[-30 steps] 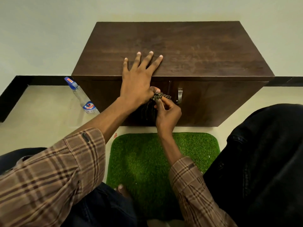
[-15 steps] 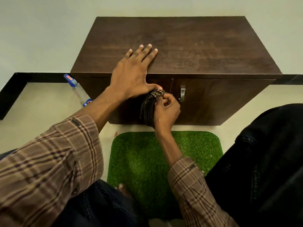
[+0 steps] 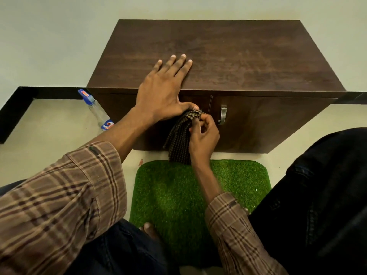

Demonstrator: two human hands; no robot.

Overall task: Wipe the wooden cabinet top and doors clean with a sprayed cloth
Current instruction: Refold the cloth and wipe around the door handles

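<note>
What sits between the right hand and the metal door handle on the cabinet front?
In the head view, only bare dark wood of the cabinet front separates the right hand from the metal door handle. The checked cloth hangs on the hand's other side.

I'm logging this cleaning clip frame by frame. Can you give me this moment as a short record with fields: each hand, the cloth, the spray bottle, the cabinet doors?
left hand: flat on the cabinet top, thumb over the front edge touching the cloth
right hand: gripping the cloth against the left door
cloth: checked, bunched, hanging down the door front
spray bottle: on the floor left of the cabinet, not held
doors: both appear shut; right door handle visible
mat: green, on the floor in front
</note>
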